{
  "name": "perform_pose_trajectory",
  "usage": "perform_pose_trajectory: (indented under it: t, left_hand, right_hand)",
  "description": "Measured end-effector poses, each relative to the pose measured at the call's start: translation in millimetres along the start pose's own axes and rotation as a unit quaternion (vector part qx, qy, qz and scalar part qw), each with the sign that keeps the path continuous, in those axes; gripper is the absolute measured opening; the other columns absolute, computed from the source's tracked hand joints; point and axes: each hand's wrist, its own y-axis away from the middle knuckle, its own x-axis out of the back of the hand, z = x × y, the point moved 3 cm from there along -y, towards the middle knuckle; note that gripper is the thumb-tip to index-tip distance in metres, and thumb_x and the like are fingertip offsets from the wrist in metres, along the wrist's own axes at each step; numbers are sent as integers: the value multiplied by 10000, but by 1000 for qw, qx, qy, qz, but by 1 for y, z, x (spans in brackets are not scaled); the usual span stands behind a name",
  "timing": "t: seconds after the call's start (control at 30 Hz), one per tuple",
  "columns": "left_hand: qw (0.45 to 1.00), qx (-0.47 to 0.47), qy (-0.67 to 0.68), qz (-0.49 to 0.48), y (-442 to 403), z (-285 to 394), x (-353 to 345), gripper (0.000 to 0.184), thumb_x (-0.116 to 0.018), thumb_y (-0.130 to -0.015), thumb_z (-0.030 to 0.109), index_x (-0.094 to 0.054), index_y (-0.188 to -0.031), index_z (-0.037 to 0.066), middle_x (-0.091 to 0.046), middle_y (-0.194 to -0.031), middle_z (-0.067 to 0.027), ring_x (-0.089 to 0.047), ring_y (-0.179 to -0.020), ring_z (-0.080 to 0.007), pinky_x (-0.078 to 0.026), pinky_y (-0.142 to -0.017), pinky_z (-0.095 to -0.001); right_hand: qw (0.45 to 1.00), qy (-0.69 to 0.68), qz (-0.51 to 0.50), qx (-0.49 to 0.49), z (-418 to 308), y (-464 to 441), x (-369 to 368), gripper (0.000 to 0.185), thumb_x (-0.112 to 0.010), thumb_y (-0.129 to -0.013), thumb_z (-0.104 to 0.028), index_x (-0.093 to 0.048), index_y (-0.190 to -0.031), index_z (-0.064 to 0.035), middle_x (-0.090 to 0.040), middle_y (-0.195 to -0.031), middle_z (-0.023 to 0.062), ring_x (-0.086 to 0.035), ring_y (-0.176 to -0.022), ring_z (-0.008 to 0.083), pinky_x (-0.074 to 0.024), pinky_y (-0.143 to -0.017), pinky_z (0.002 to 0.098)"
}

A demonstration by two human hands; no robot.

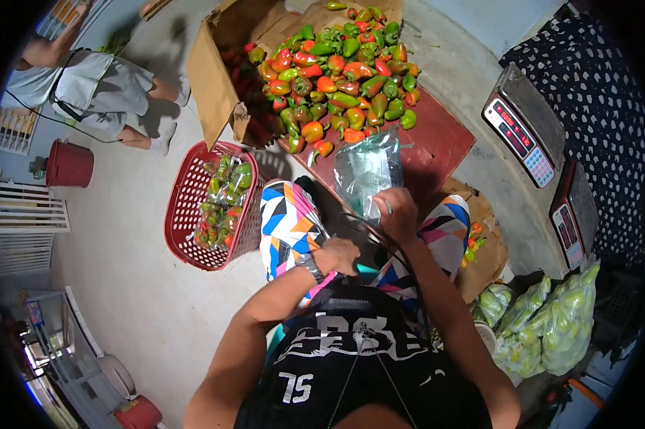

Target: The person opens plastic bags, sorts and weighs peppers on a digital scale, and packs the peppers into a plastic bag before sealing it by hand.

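My right hand is closed on the edge of a clear plastic bag. The bag lies over the near edge of a red board, just below a large heap of red, green and orange peppers. Over my lap, beside the patterned trousers, my left hand has its fingers curled in; whatever they might hold is hidden. A watch circles that wrist. To the left, a red perforated basket contains bagged peppers.
A cardboard box lies open around the heap's left side. Two digital scales stand at the right, with bags of green produce below them. Loose peppers sit on cardboard. Another person is at upper left, near a red bucket.
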Motion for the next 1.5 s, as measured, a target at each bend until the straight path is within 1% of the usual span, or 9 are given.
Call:
perform_pose_trajectory:
  t: [0.13,0.2,0.27,0.3,0.4,0.63,1.07,1.33,1.5]
  left_hand:
    - [993,-3,-40,-115,-51,-5,-49,355,-629,-880,173,-758,-1201,94,-729,-1261,-178,-700,-1181,-342,-571,-962,-476]
    - [985,-7,-44,-166,-88,-29,-105,361,-613,-895,173,-741,-1214,62,-705,-1317,-176,-689,-1210,-319,-555,-988,-461]
    - [944,-183,104,252,-177,-81,-262,250,-728,-817,276,-749,-948,64,-743,-996,-172,-722,-871,-336,-575,-729,-499]
    - [933,-191,-45,302,-141,-72,-235,230,-668,-867,265,-754,-917,57,-745,-982,-177,-728,-834,-339,-582,-718,-484]
    - [991,-126,-21,-46,-93,-36,-129,216,-701,-846,245,-762,-891,43,-751,-980,-182,-734,-833,-364,-592,-739,-473]
    - [993,-71,36,-84,-52,-23,-61,450,-896,-643,386,-788,-903,35,-753,-951,-189,-737,-866,-381,-597,-817,-471]
    - [981,80,173,30,66,-32,137,388,-714,-905,394,-724,-940,9,-738,-933,-215,-727,-810,-410,-570,-711,-498]
    - [847,54,269,456,56,-36,172,113,-731,-916,102,-710,-954,-2,-719,-855,-151,-712,-777,-306,-556,-710,-368]
    - [882,6,232,411,26,-4,142,115,-756,-877,87,-756,-980,36,-709,-841,-128,-693,-705,-276,-540,-667,-378]
  right_hand:
    - [984,24,-57,168,-16,-5,6,93,-747,-848,-203,-750,-891,-121,-679,-930,72,-647,-867,308,-529,-761,437]
    - [984,28,-168,44,8,15,-15,105,-729,-856,-205,-750,-915,-121,-678,-924,113,-639,-852,359,-522,-762,470]
    - [967,19,-255,12,18,18,-21,119,-714,-866,-201,-743,-931,-105,-673,-916,144,-632,-840,389,-521,-763,486]
    - [969,-3,-245,10,24,18,-22,136,-720,-853,-203,-729,-931,-91,-674,-931,145,-639,-875,381,-528,-784,476]
    - [967,-81,-235,-52,38,35,-29,180,-723,-845,-211,-702,-937,-58,-676,-966,152,-656,-952,369,-542,-830,460]
    - [903,-81,-356,-225,29,9,-20,199,-686,-939,-262,-699,-980,-67,-664,-992,166,-675,-947,372,-547,-841,473]
    - [919,-115,-319,-200,35,-8,-13,227,-662,-950,-272,-685,-1028,-60,-686,-974,195,-682,-953,416,-549,-819,497]
    - [991,-15,-131,30,12,5,6,160,-740,-893,-134,-726,-1043,-80,-692,-992,151,-687,-944,368,-557,-828,442]
    - [979,-92,-77,-166,22,11,10,167,-725,-910,-101,-709,-1071,-58,-688,-1016,139,-679,-933,356,-541,-805,414]
